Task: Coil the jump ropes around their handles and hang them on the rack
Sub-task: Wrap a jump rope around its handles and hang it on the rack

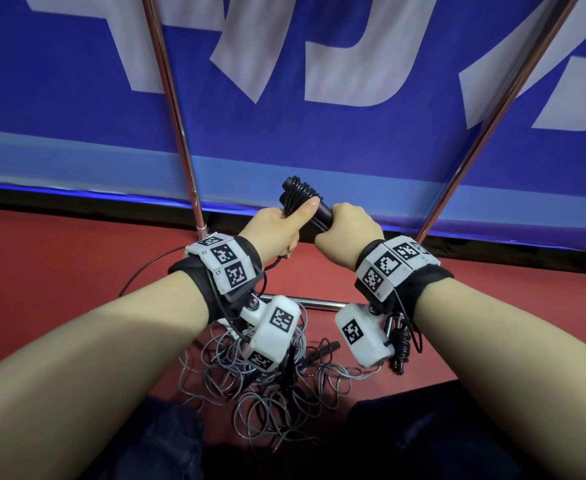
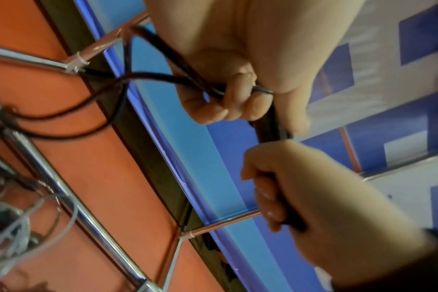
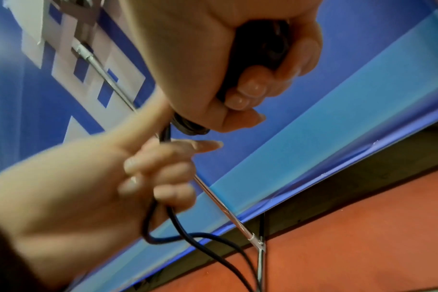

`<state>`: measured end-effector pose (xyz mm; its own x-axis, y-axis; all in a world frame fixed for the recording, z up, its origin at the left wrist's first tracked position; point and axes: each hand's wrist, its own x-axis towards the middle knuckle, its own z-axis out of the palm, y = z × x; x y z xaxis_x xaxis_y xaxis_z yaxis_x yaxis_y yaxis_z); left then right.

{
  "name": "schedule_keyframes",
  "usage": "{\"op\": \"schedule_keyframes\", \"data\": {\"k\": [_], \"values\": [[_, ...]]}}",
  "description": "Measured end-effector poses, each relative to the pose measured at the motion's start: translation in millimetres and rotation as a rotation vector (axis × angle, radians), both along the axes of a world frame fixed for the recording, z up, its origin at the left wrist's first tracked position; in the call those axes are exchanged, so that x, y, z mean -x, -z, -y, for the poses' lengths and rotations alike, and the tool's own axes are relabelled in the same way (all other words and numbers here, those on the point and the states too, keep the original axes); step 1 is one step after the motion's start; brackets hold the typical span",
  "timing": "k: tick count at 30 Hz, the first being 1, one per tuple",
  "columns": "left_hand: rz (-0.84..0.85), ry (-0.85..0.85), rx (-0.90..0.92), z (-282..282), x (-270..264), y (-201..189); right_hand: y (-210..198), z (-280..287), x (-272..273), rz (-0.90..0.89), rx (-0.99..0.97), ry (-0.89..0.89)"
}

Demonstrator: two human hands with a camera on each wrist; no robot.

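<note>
Right hand (image 1: 348,233) clenched round black handles (image 1: 314,206), left hand (image 1: 277,232) pinching black rope (image 2: 148,77) — coils half-wound, chrome rack (image 1: 170,98) behind

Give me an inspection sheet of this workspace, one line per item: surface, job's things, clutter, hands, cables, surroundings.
Surface: red floor, mostly bare on the left.
Job's things: black handles with rope coils wound around them; chrome rack poles stand behind.
Clutter: grey tangle of thin ropes on the floor by the rack's base.
Hands: left hand grips the black rope with its thumb on the coils; right hand grips the handles.
Cables: loose black rope hangs down to the floor.
Surroundings: blue and white banner behind the rack.
</note>
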<state>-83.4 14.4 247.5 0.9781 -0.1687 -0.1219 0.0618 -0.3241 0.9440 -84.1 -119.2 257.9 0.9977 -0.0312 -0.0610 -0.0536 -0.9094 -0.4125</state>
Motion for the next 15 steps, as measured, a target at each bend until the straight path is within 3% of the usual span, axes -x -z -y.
{"op": "schedule_keyframes", "data": {"k": [3, 8, 15], "values": [[0.061, 0.092, -0.087, -1, -2, 5, -3, 3, 0, -0.009, -0.16, 0.043], [0.015, 0.19, -0.207, -12, -6, 22, -14, 14, 2, -0.057, -0.392, 0.129], [0.044, 0.238, -0.297, -16, -8, 27, -22, 4, 14, -0.174, -0.529, -0.035]]}}
